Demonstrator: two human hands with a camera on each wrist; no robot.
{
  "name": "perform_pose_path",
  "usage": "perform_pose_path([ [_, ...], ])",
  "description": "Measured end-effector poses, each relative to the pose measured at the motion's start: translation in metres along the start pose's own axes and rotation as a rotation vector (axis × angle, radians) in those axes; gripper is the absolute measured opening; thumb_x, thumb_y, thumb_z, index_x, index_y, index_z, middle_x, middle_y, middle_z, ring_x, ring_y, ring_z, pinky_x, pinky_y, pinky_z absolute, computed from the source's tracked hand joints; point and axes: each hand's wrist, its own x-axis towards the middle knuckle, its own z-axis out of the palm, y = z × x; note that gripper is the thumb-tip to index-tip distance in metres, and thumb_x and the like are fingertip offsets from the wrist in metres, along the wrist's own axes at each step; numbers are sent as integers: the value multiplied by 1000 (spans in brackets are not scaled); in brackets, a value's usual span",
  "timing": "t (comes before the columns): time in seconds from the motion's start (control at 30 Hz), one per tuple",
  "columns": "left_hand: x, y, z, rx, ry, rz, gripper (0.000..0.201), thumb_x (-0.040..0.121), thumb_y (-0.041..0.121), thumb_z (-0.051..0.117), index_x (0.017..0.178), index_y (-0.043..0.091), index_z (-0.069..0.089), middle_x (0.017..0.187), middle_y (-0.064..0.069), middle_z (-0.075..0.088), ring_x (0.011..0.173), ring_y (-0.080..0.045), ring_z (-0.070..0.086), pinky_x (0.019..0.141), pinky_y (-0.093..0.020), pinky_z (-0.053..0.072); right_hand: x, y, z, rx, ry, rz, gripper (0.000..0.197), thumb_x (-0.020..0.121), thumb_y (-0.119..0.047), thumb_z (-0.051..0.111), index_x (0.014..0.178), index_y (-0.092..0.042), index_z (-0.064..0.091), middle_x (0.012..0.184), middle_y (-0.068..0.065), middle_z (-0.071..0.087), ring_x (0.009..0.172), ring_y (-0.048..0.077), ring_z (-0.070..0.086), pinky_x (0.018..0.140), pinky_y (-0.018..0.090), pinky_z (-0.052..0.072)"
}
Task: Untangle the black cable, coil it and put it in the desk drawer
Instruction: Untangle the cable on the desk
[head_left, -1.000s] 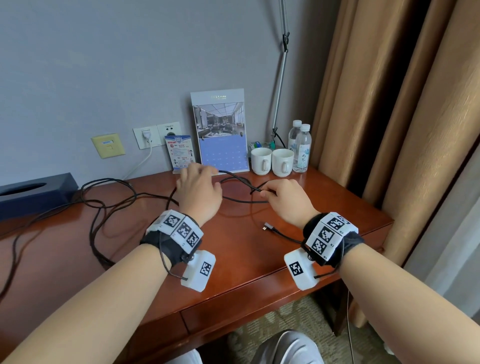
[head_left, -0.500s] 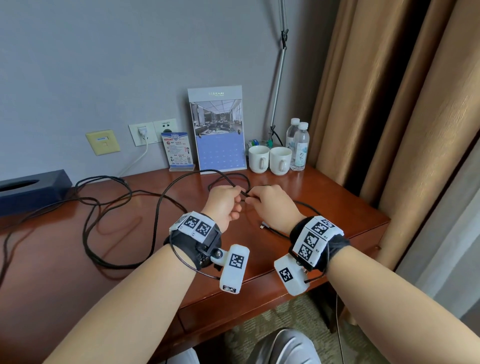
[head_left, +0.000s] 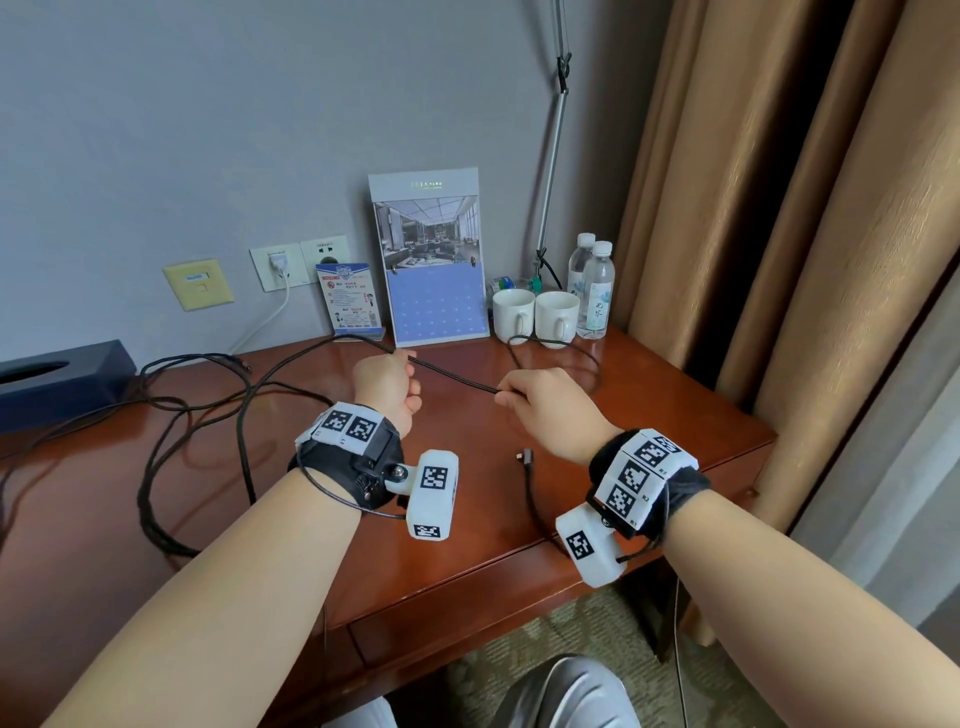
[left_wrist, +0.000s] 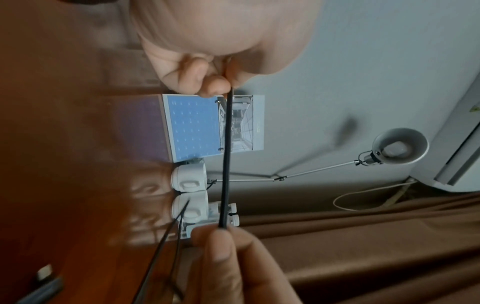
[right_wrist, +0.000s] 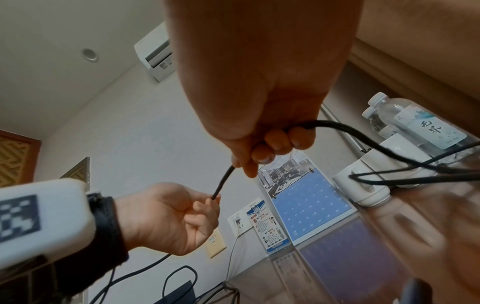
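The black cable (head_left: 452, 376) lies in loose tangled loops over the left of the wooden desk (head_left: 467, 525). One straight stretch is held taut above the desk between both hands. My left hand (head_left: 387, 382) pinches its left end, and the left wrist view shows the cable (left_wrist: 225, 154) leaving those fingertips (left_wrist: 215, 86). My right hand (head_left: 540, 405) grips the other end, fingers curled round the cable (right_wrist: 223, 183). Behind it the cable loops toward the mugs. Its plug end (head_left: 525, 458) lies on the desk between my wrists. The drawer front (head_left: 467, 618) is closed.
Two white mugs (head_left: 535, 317), two water bottles (head_left: 596, 291), a standing calendar (head_left: 431, 270) and a small card (head_left: 350, 299) line the back edge. A dark blue tissue box (head_left: 57, 379) sits far left. Brown curtains (head_left: 779, 208) hang right. A white plug sits in the wall socket (head_left: 280, 265).
Both hands came back from the far side of the desk, met over the middle, then drew apart, pulling a straight stretch of cable between them.
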Motion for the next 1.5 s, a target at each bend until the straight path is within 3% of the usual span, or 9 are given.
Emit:
perform_pose_path([
  [0.13, 8, 7, -7, -30, 71, -5, 28, 102, 11, 39, 79, 15, 55, 65, 2, 42, 39, -10, 35, 36, -10, 20, -2, 4, -5, -4, 4, 3, 15, 97, -26, 57, 86, -18, 65, 74, -2, 61, 76, 22, 57, 72, 39, 49],
  [0.27, 8, 7, -12, -46, 72, -36, 26, 101, 11, 41, 80, 13, 56, 66, 1, 44, 48, -13, 35, 38, -11, 22, -3, 8, -7, 60, 26, 21, 18, 97, -23, 57, 83, -15, 66, 71, -5, 59, 72, 17, 54, 68, 31, 42],
  [0.5, -24, -10, 18, 50, -270, -129, 14, 99, 20, 54, 89, 11, 59, 64, 0, 50, 44, -12, 39, 38, -15, 25, 9, 4, -3, 57, 98, 26, 18, 94, -23, 61, 78, -18, 68, 71, -1, 64, 72, 21, 58, 72, 35, 47],
  [0.67, -38, -20, 39, 151, -348, -88, 11, 98, 17, 57, 93, 8, 58, 66, -1, 51, 43, -11, 43, 37, -16, 27, 12, -1, -1, 43, 126, 11, 17, 93, -22, 60, 80, -16, 69, 69, -2, 62, 71, 21, 58, 69, 35, 47],
  [0.77, -37, -19, 41, 149, -338, -19, 12, 98, 18, 57, 93, 7, 60, 68, -1, 52, 43, -11, 44, 36, -17, 29, 11, -4, -7, 76, 118, 27, 19, 94, -21, 60, 78, -13, 67, 66, 0, 60, 66, 19, 55, 64, 31, 43],
  [0.93, -31, -3, 37, 80, -251, 32, 17, 102, 16, 50, 87, 10, 57, 72, -2, 50, 47, -12, 40, 36, -15, 25, 7, -8, -19, 143, 106, 61, 24, 95, -22, 59, 71, -25, 60, 60, -11, 54, 56, 4, 47, 55, 15, 36],
  [1.2, 2, 25, 14, -26, -102, 22, 22, 104, 16, 42, 85, 14, 53, 71, 1, 46, 43, -9, 39, 33, -13, 25, 1, -9, -28, 195, 90, 76, 28, 94, -20, 57, 67, -21, 62, 53, -14, 51, 50, 1, 47, 52, 12, 35],
  [1.33, 15, 40, 6, -48, -32, 55, 26, 106, 15, 35, 85, 17, 51, 70, 2, 43, 32, -6, 39, 32, -12, 23, -1, -9, -30, 215, 69, 86, 24, 95, -21, 56, 73, -16, 67, 56, -11, 52, 51, 4, 44, 50, 13, 36],
  [1.5, 25, 55, -7, -94, 111, 79, 27, 103, 10, 33, 88, 16, 55, 73, 1, 48, 43, -9, 40, 34, -12, 21, -3, -2, -31, 178, 52, 97, 24, 96, -23, 55, 77, -15, 69, 64, -7, 58, 56, 7, 48, 55, 17, 37],
])
